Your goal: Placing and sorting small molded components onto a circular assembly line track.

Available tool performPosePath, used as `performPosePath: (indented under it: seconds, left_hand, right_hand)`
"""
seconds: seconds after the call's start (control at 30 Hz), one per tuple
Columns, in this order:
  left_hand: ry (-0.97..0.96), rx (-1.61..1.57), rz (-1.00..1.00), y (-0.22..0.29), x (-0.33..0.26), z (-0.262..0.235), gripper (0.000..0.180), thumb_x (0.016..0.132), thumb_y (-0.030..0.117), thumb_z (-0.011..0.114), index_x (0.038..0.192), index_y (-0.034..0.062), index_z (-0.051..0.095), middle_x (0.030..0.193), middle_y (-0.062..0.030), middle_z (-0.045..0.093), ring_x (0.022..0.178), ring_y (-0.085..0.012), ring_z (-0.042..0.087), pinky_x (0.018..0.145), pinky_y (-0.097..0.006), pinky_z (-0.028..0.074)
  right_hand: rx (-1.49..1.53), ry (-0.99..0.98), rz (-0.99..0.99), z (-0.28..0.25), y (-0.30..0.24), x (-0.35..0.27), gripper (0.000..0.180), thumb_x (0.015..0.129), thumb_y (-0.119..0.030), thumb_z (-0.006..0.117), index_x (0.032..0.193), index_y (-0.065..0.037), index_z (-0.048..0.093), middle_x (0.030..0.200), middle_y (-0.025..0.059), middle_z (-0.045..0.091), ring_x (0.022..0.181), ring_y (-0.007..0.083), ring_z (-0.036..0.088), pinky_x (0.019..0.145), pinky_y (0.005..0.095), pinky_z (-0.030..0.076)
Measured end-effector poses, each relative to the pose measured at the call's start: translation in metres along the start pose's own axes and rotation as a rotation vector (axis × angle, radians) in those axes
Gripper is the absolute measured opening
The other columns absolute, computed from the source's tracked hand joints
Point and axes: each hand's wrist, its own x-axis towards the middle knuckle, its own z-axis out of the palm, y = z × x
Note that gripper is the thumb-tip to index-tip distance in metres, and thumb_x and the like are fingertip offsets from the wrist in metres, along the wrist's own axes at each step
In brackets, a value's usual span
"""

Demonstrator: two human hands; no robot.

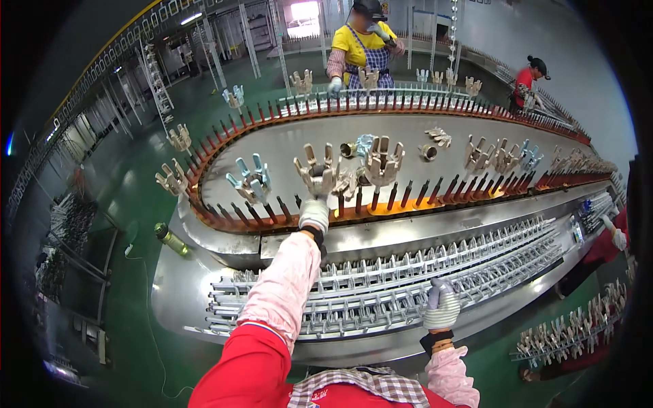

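My left hand (pixel 314 215), in a striped whitish glove, reaches forward to the conveyor loop. Its fingers are closed around the lower part of a beige pronged piece (pixel 317 178), whose prongs point up. My right hand (pixel 441 307), also gloved, is closed above the rows of metal racks (pixel 381 292); what it holds, if anything, is hidden. Beside the left hand's piece stand a light-blue pronged piece (pixel 250 181) and another beige pronged piece (pixel 384 162), both upright over the line of dark pegs (pixel 393 196).
The conveyor loop's orange-brown rail (pixel 224 219) surrounds a grey metal top (pixel 286 136) bearing a brass-coloured ring (pixel 428 152). A green bottle (pixel 171 239) lies at the left. One co-worker in yellow (pixel 349 47) stands across the loop, another in red (pixel 523 80) far right.
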Motion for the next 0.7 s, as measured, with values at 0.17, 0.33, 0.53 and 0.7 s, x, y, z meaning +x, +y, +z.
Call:
performPosePath:
  seconds: [0.17, 0.33, 0.53, 0.7]
  left_hand:
    - [0.301, -0.475, -0.189, 0.010, -0.046, -0.123, 0.016, 0.082, 0.018, 0.044, 0.087, 0.0115, 0.057, 0.080, -0.0117, 0.062, 0.064, -0.0240, 0.060, 0.061, -0.038, 0.046]
    - [0.649, -1.741, 0.024, -0.056, -0.129, -0.235, 0.030, 0.088, 0.032, 0.044, 0.094, 0.0048, 0.054, 0.076, -0.0036, 0.061, 0.057, -0.0097, 0.056, 0.047, -0.021, 0.040]
    - [0.869, -1.597, -0.279, -0.118, -0.270, -0.273, 0.026, 0.083, 0.028, 0.057, 0.097, 0.0063, 0.055, 0.076, -0.0013, 0.054, 0.050, -0.0041, 0.044, 0.042, -0.015, 0.032]
    - [0.757, -1.582, -0.437, -0.162, -0.359, -0.222, 0.033, 0.081, 0.026, 0.058, 0.105, 0.0046, 0.052, 0.085, -0.0075, 0.056, 0.052, -0.0063, 0.048, 0.044, -0.016, 0.036]
  right_hand:
    - [-0.070, 0.046, -0.003, -0.022, 0.038, 0.011, 0.014, 0.079, -0.003, 0.048, 0.088, -0.004, 0.059, 0.074, 0.0123, 0.059, 0.070, 0.0257, 0.057, 0.065, 0.0351, 0.046]
    - [0.354, 0.086, 0.189, -0.036, 0.072, 0.021, 0.016, 0.084, -0.006, 0.046, 0.094, -0.003, 0.058, 0.080, 0.0072, 0.058, 0.071, 0.0150, 0.053, 0.067, 0.0286, 0.044]
    - [0.415, 0.045, 0.333, -0.043, 0.081, 0.027, 0.026, 0.090, -0.016, 0.041, 0.100, 0.002, 0.056, 0.097, 0.0114, 0.058, 0.088, 0.0168, 0.054, 0.078, 0.0296, 0.044]
    - [0.332, 0.023, 0.296, -0.035, 0.070, 0.014, 0.028, 0.090, -0.020, 0.042, 0.103, 0.001, 0.055, 0.099, 0.0117, 0.058, 0.089, 0.0187, 0.054, 0.079, 0.0313, 0.044]
